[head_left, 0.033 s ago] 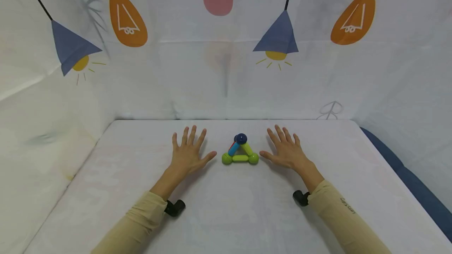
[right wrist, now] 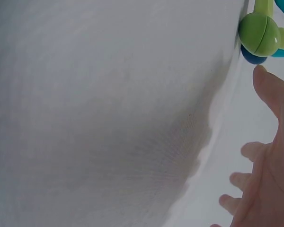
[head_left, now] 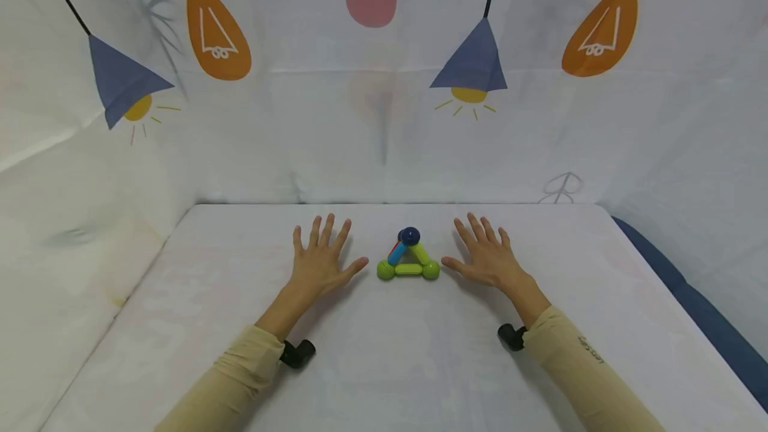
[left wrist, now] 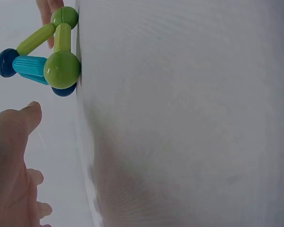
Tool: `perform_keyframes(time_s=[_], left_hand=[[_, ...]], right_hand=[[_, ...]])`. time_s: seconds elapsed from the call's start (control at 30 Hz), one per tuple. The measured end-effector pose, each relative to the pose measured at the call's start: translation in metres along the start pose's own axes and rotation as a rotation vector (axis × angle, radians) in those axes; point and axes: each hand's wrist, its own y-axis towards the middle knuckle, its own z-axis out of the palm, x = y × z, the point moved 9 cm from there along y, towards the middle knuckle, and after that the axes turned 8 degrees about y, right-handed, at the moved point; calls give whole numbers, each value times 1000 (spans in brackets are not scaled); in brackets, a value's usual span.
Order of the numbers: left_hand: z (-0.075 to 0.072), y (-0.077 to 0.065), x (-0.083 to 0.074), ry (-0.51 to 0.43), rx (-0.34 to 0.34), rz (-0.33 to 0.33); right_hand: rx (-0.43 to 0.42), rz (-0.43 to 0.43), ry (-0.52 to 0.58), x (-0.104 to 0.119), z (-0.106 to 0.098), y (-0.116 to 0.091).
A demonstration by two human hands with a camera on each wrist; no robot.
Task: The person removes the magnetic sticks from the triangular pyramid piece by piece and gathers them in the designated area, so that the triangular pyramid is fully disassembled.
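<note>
A small frame of magnetic rods and balls (head_left: 409, 270) stands on the white table between the hands. Green balls and a lime rod form its near side; dark blue balls and a light blue rod show behind, with a sliver of red. To its left is my left hand (head_left: 316, 265), fingers spread and thumb pointing at a green ball, apart from it. My right hand (head_left: 487, 262) is likewise spread on the other side, its thumb close to the right green ball (right wrist: 258, 34). Neither hand holds anything. Part of the frame is cut off in the right wrist view.
The white table (head_left: 384, 365) reaches back to a white cloth wall (head_left: 336, 139) printed with lamps and bulbs. Black wrist cameras (head_left: 298, 354) sit by the sleeve cuffs. Something dark blue (head_left: 666, 265) lies beyond the table's right edge.
</note>
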Motion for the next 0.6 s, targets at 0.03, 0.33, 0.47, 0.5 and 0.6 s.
perform_keyframes(time_s=[0.03, 0.33, 0.47, 0.5, 0.6], left_hand=[[0, 0, 0, 2, 1, 0], [0, -1, 2, -6, 10, -9], [2, -1, 4, -1, 21, -15], [2, -2, 4, -2, 21, -17], [4, -2, 6, -9, 27, -20]], right_hand=[[0, 0, -3, 0, 0, 0], [7, 4, 0, -3, 3, -1], [9, 2, -3, -3, 5, -1], [9, 1, -2, -3, 5, -2], [3, -2, -3, -2, 5, -2]])
